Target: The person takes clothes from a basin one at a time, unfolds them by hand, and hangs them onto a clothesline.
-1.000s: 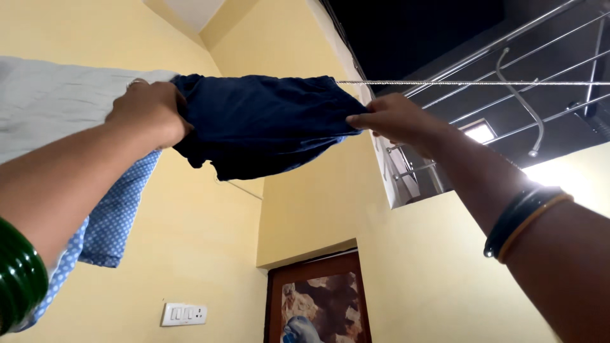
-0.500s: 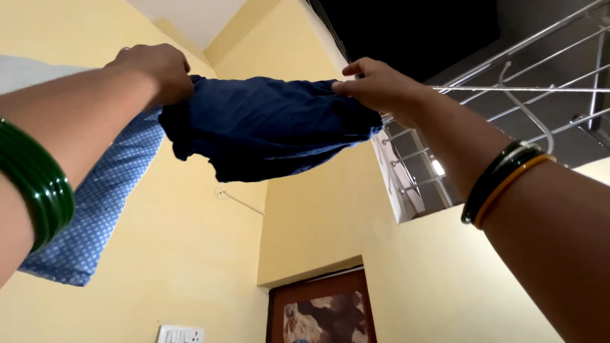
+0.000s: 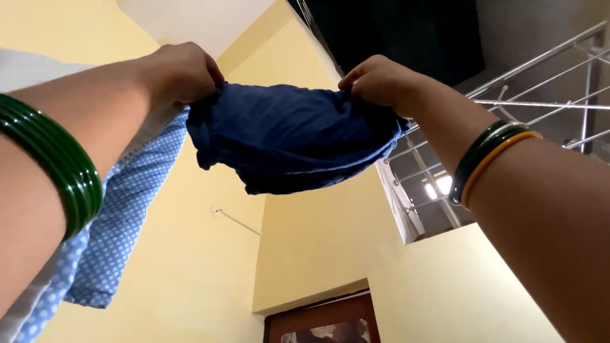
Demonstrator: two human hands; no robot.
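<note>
A dark blue garment [image 3: 289, 136] hangs overhead, stretched between my two raised hands. My left hand [image 3: 181, 73] grips its left edge with closed fingers. My right hand [image 3: 378, 79] clutches its right edge, close to a thin line and the metal rods [image 3: 540, 103] of a drying rack. Green bangles circle my left wrist; green and orange bangles circle my right. The line under the garment is hidden by the cloth.
A light blue dotted cloth [image 3: 105, 248] hangs at the left beside a pale grey one [image 3: 28, 68]. Yellow walls rise all around. A brown framed picture [image 3: 324, 324] sits low on the wall. A window with bars [image 3: 426, 190] shows at the right.
My view has tilted further upward and both hands have risen and come closer. The blue garment is bunched more between them. The line is no longer visible across it.
</note>
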